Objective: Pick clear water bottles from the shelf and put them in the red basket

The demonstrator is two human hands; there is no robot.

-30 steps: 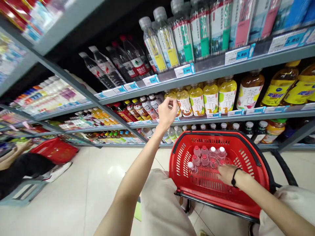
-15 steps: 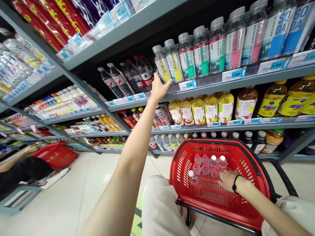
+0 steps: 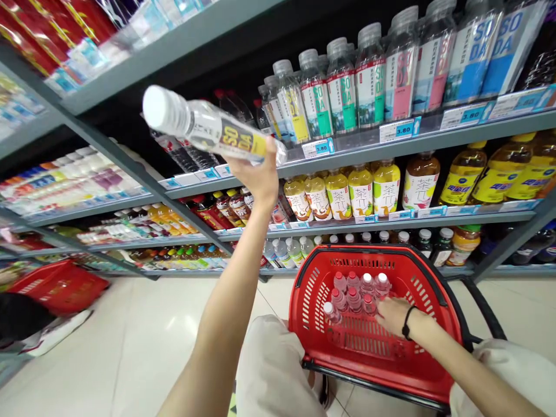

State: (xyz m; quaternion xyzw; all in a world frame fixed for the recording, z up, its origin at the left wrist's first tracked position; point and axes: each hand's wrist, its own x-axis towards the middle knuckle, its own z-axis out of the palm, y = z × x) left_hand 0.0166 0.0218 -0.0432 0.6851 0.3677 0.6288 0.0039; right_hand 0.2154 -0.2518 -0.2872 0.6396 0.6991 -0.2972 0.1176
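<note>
Head view: pale tiled floor (image 3: 152, 336), drink shelves (image 3: 369, 147) ahead, and the left hand (image 3: 256, 174) grips a tilted soda bottle (image 3: 204, 127), partly blocking water bottles (image 3: 171, 152); red basket (image 3: 382, 364) between the legs (image 3: 271, 370), right hand (image 3: 397, 317) by small bottles (image 3: 354, 300), its grip unclear.

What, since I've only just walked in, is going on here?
A person's left hand is holding a yellow-labelled SODA bottle, tilted with its white cap to the upper left, in front of a drinks shelf. More SODA bottles stand there. The right hand is inside a red basket, beside small bottles with red or white caps; whether it grips one is unclear.
</note>
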